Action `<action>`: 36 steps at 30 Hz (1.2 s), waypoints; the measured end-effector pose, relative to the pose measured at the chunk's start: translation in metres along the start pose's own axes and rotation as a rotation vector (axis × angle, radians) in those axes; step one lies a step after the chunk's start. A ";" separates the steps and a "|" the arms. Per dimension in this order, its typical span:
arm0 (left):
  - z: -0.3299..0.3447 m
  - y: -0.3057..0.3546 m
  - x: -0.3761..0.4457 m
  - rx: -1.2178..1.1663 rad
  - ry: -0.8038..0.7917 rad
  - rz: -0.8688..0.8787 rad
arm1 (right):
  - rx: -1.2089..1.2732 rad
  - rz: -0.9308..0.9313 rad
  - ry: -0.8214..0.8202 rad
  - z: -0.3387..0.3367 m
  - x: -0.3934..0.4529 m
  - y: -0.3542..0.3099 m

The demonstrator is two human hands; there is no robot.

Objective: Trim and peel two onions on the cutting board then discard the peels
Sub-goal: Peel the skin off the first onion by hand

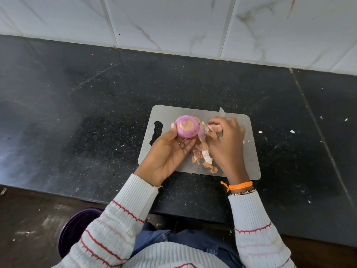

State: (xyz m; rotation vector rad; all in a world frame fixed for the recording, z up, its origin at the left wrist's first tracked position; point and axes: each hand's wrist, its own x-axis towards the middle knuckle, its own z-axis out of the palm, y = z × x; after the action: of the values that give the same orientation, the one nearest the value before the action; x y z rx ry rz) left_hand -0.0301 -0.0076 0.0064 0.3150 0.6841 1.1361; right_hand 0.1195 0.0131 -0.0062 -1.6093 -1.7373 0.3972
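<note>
Fingers of the left hand [170, 149] cup a round purple onion [187, 126]; right hand [226, 140] beside it pinches papery orange peel [214, 127].

Black speckled stone countertop [81, 105], jointed at right by a thin diagonal seam and scattered with small pale flecks. Behind it, a wall of large white marble-patterned tiles [173, 22] with grey veining. Below the counter edge, a dark brown floor [29, 219] and a round purple container [77, 229].
</note>
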 end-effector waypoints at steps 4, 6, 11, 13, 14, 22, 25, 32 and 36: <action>-0.002 0.001 -0.001 -0.098 -0.043 0.037 | 0.235 0.110 0.007 -0.012 -0.005 -0.014; -0.001 -0.001 -0.001 -0.064 -0.079 0.070 | 0.448 0.191 -0.128 -0.014 -0.008 -0.025; -0.004 -0.006 0.000 0.020 -0.154 0.094 | 0.652 0.364 -0.226 0.001 -0.013 -0.033; -0.005 -0.005 -0.001 0.061 -0.133 0.074 | 0.639 0.347 -0.206 0.002 -0.013 -0.030; -0.005 -0.005 -0.001 0.084 -0.107 0.066 | 0.668 0.341 -0.220 0.001 -0.013 -0.028; 0.002 0.014 0.005 0.638 0.191 0.219 | 0.617 0.151 -0.368 -0.013 -0.010 -0.018; 0.005 0.012 0.006 0.657 0.235 0.302 | 0.564 0.121 -0.371 -0.014 -0.010 -0.019; 0.008 0.001 0.014 0.749 0.300 0.374 | 0.432 0.022 -0.305 -0.011 -0.009 -0.019; 0.006 0.000 0.018 0.709 0.338 0.301 | 0.461 0.030 -0.385 -0.015 -0.008 -0.014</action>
State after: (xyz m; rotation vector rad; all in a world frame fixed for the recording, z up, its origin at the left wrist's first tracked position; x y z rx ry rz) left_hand -0.0218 0.0097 0.0052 0.8594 1.3739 1.2120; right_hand 0.1189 -0.0008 0.0112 -1.2785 -1.7256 1.0954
